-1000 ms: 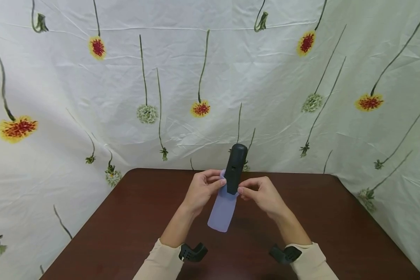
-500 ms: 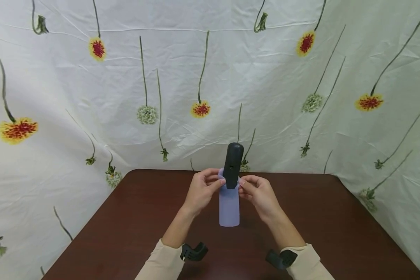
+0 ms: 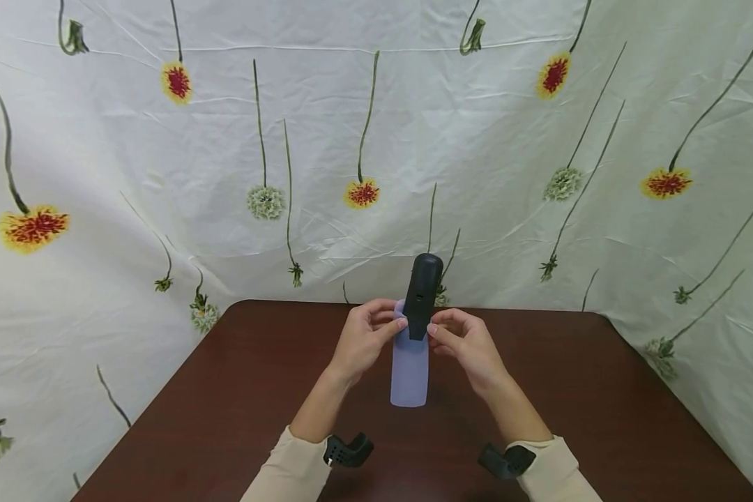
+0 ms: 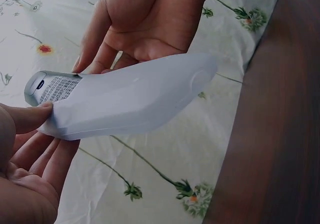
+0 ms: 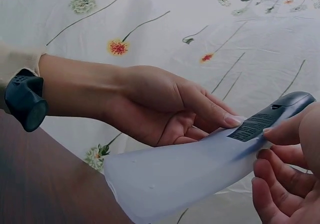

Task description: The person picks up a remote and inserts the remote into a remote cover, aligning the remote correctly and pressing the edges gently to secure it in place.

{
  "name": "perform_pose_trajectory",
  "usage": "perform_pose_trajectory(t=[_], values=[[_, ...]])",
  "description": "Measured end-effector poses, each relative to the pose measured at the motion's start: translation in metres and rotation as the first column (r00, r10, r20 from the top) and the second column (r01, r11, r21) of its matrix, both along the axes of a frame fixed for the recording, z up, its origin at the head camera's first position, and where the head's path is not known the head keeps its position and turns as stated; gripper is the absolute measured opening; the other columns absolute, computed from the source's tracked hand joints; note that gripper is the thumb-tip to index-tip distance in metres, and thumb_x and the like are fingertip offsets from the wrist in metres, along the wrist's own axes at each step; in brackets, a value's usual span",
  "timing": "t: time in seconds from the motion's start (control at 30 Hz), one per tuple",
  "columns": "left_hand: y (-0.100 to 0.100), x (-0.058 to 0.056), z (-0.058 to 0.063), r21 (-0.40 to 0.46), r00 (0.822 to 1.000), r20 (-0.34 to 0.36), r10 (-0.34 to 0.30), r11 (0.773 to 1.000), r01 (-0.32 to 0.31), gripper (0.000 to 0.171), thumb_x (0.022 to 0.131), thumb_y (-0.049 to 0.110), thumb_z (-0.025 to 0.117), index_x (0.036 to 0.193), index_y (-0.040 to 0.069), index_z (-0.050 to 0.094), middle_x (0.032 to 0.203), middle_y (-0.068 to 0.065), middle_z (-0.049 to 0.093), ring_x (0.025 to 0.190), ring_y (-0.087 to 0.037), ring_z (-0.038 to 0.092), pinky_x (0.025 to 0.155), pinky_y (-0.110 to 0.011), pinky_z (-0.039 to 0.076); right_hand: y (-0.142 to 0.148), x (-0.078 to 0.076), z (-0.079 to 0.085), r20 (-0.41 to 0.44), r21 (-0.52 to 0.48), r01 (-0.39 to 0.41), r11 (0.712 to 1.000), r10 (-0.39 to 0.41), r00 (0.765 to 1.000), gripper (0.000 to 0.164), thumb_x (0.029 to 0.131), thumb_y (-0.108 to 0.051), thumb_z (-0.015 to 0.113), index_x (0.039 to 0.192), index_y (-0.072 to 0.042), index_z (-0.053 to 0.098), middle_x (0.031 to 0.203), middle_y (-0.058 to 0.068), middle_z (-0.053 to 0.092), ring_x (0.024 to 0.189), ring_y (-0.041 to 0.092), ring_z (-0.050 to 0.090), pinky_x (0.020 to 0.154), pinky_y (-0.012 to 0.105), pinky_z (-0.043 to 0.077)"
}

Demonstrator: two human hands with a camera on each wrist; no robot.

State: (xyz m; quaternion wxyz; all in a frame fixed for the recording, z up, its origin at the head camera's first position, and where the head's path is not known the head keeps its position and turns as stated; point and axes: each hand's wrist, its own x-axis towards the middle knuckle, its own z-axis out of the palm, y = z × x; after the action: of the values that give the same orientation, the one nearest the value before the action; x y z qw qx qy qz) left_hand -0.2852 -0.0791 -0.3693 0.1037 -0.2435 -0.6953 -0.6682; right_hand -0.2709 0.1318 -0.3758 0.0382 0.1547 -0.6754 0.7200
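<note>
A black remote control stands upright above the table with its lower end in the mouth of a translucent pale lilac sleeve. The sleeve dangles limp below it. My left hand pinches the sleeve's rim on the left, thumb in front and fingers behind. On the other side my right hand pinches the rim between thumb and fingers. The right wrist view shows the printed label on the remote control, partly covered by the sleeve.
Beneath the hands is a dark brown table. A white cloth printed with flowers hangs behind it and along the sides. Both wrists wear black bands, such as the left band.
The sleeve's lower end has swung from the left to hang nearly straight down. The remote control tipped leftward, then back right, and sits slightly higher. Both hands keep their pinch.
</note>
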Motion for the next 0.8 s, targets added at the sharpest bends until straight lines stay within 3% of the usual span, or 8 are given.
perform_pose_trajectory(t=[0.27,0.4,0.57,0.8], values=[[-0.0001,0.0002,-0.0012,-0.054,0.997,0.004,-0.080,0.995,0.080,0.030,0.096,0.000,0.072,0.125,-0.008,0.068,0.110,-0.019,0.074,0.097,-0.029,0.074,0.086,-0.038,0.058,-0.0068,0.0008,-0.0001,-0.109,-0.025,0.112,0.993,-0.114,0.987,0.032,0.096,-0.003,0.073,0.125,0.006,0.064,0.102,0.013,0.064,0.082,0.021,0.067,0.074,0.036,0.059],[0.0006,0.0012,-0.0006,-0.036,0.997,0.020,-0.080,0.996,0.081,0.030,0.096,-0.001,0.072,0.125,-0.007,0.068,0.109,-0.018,0.075,0.097,-0.029,0.074,0.087,-0.038,0.058,-0.0085,0.0024,0.0011,-0.159,0.006,0.162,0.987,-0.159,0.974,0.031,0.096,-0.002,0.073,0.125,0.004,0.068,0.102,0.014,0.066,0.086,0.021,0.067,0.073,0.036,0.060],[0.0003,0.0013,-0.0010,-0.008,0.996,0.052,-0.078,0.997,0.079,0.029,0.095,-0.001,0.072,0.124,-0.007,0.070,0.108,-0.017,0.075,0.098,-0.028,0.074,0.086,-0.036,0.058,-0.0082,0.0006,-0.0003,-0.170,0.049,0.168,0.985,-0.158,0.973,0.033,0.096,-0.001,0.073,0.128,0.004,0.069,0.098,0.014,0.069,0.092,0.022,0.066,0.073,0.035,0.060],[0.0002,0.0019,-0.0008,-0.028,0.996,0.044,-0.079,0.996,0.081,0.028,0.095,-0.001,0.072,0.123,-0.007,0.070,0.108,-0.016,0.075,0.098,-0.029,0.074,0.086,-0.039,0.058,-0.0077,0.0015,-0.0001,-0.186,0.136,0.153,0.979,-0.127,0.974,0.035,0.096,-0.001,0.072,0.131,0.004,0.069,0.094,0.014,0.072,0.085,0.022,0.067,0.073,0.036,0.060]])
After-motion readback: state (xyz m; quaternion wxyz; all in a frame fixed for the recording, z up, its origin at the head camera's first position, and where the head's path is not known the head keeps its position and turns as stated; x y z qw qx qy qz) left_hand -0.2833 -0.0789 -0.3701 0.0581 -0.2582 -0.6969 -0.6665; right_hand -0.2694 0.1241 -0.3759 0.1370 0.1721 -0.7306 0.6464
